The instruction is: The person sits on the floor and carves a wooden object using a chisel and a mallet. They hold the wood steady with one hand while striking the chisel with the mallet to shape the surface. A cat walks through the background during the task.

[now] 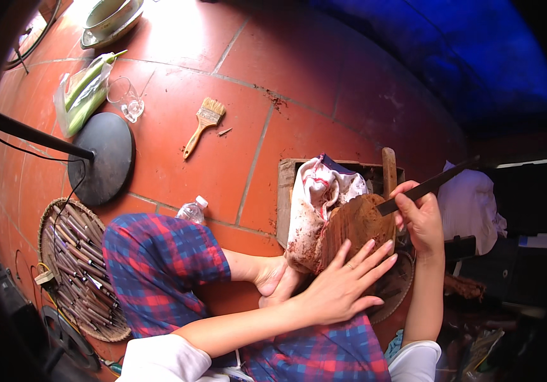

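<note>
My right hand grips a long, dark, flat tool like a file, which points up and to the right. The tool's near end meets the upper right part of a rounded brown wooden piece. My left hand lies with fingers stretched and spread at the near edge of that wood, partly covering it. Under and beside the wood is a white cloth with red stripes, speckled with brown dust. The cloth rests over a wooden box. A wooden handle stands up just behind the right hand.
A round basket of several handled tools sits at left. On the tiled floor are a paintbrush, a plastic bottle, a black stand base, a glass, a bag of long green vegetables and a bowl.
</note>
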`<action>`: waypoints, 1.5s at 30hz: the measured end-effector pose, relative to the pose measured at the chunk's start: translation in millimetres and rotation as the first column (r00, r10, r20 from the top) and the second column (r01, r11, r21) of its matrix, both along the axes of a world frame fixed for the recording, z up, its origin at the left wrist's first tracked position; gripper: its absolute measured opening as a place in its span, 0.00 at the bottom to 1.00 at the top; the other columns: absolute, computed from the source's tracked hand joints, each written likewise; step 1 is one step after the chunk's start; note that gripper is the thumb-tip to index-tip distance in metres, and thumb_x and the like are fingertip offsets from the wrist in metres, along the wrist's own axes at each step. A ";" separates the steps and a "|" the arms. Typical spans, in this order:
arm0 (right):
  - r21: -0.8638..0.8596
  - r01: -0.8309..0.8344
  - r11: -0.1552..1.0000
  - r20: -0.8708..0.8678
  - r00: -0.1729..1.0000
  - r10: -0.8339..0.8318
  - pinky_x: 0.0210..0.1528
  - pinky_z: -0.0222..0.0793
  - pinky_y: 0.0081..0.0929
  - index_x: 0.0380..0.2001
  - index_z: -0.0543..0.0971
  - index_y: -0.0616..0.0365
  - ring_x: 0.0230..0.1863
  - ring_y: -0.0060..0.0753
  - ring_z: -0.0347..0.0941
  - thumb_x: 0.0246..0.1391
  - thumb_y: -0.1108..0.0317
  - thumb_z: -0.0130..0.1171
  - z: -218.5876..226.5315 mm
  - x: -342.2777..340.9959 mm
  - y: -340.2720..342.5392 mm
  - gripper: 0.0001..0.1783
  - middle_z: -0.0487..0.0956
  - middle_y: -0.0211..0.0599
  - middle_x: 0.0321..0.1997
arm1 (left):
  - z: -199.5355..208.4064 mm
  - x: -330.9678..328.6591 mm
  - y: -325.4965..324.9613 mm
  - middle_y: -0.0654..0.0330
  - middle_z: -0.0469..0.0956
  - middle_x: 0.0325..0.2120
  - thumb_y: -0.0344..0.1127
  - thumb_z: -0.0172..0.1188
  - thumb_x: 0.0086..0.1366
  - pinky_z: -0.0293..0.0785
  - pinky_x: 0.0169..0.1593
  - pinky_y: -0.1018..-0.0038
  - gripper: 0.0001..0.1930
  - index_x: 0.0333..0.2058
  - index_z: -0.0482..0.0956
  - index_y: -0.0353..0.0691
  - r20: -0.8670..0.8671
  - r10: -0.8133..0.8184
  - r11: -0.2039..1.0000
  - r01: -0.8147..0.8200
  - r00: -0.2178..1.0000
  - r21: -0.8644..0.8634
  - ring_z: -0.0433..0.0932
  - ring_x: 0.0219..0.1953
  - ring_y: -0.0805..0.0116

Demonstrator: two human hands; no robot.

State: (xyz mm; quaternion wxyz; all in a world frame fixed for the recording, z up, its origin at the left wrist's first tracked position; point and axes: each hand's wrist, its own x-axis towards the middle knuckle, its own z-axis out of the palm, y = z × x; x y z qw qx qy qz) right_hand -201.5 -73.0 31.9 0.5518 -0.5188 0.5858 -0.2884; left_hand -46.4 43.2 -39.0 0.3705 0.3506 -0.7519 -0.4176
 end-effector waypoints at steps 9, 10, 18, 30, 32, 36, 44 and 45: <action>-0.039 0.103 0.994 0.143 0.985 -0.096 0.20 0.62 0.10 0.33 0.76 0.61 0.21 0.14 0.70 0.49 0.80 0.60 -28.6 10.6 50.2 0.07 0.74 0.27 0.25 | -20.7 73.8 21.9 0.35 0.50 0.62 0.49 0.58 0.59 0.50 0.63 0.49 0.33 0.60 0.65 0.42 0.263 0.443 0.877 -0.475 0.857 0.070 0.54 0.63 0.37; -0.068 0.076 0.995 0.114 0.991 -0.067 0.24 0.62 0.11 0.32 0.77 0.62 0.24 0.13 0.70 0.47 0.81 0.61 -36.0 14.7 52.2 0.08 0.75 0.27 0.25 | -17.2 63.1 36.3 0.35 0.50 0.62 0.51 0.58 0.59 0.52 0.62 0.52 0.31 0.59 0.67 0.44 0.160 0.365 0.917 -0.384 0.917 0.110 0.54 0.62 0.36; -0.178 -0.093 0.980 -0.178 0.982 0.061 0.23 0.58 0.12 0.27 0.81 0.63 0.23 0.10 0.68 0.46 0.78 0.63 -58.3 43.7 62.4 0.03 0.79 0.26 0.25 | -35.6 19.9 35.2 0.32 0.46 0.62 0.54 0.55 0.61 0.50 0.62 0.49 0.33 0.64 0.59 0.57 0.299 0.287 0.912 -0.355 0.910 0.205 0.51 0.63 0.33; -0.118 0.074 0.990 -0.071 0.994 -0.083 0.21 0.58 0.10 0.31 0.81 0.61 0.21 0.10 0.66 0.51 0.75 0.61 -53.4 47.9 35.8 0.03 0.78 0.24 0.23 | -28.3 22.8 -4.2 0.39 0.40 0.66 0.55 0.53 0.61 0.48 0.61 0.44 0.33 0.64 0.56 0.61 0.408 0.351 0.905 -0.418 0.843 0.085 0.47 0.64 0.33; -0.158 0.087 0.984 -0.070 0.993 -0.099 0.20 0.58 0.09 0.31 0.81 0.61 0.20 0.10 0.67 0.51 0.75 0.61 -53.3 47.3 34.8 0.04 0.78 0.25 0.23 | -25.2 22.7 -2.0 0.38 0.40 0.66 0.57 0.51 0.62 0.46 0.62 0.43 0.33 0.65 0.56 0.59 0.396 0.331 0.907 -0.404 0.856 0.115 0.44 0.65 0.32; 0.001 -0.013 1.000 -0.048 0.999 0.013 0.20 0.60 0.10 0.31 0.81 0.63 0.19 0.11 0.68 0.50 0.76 0.62 -55.9 45.9 57.1 0.04 0.78 0.26 0.24 | -31.1 27.1 27.0 0.36 0.38 0.65 0.57 0.53 0.61 0.44 0.63 0.43 0.36 0.65 0.56 0.56 0.432 0.242 0.916 -0.352 0.869 0.194 0.41 0.65 0.31; -0.052 -0.011 0.999 -0.080 0.997 0.007 0.20 0.60 0.10 0.29 0.81 0.63 0.19 0.11 0.67 0.50 0.76 0.61 -55.3 49.7 60.8 0.03 0.78 0.26 0.24 | -26.1 31.5 29.0 0.37 0.38 0.66 0.56 0.54 0.60 0.45 0.61 0.40 0.35 0.65 0.55 0.61 0.382 0.247 0.908 -0.350 0.891 0.230 0.43 0.65 0.29; -0.072 -0.065 0.995 -0.085 0.995 0.059 0.19 0.59 0.10 0.30 0.81 0.63 0.19 0.10 0.67 0.50 0.75 0.61 -57.6 45.7 61.1 0.03 0.78 0.26 0.23 | -28.5 29.4 33.4 0.37 0.39 0.65 0.56 0.54 0.60 0.45 0.61 0.39 0.35 0.65 0.55 0.61 0.374 0.218 0.907 -0.328 0.902 0.264 0.44 0.64 0.29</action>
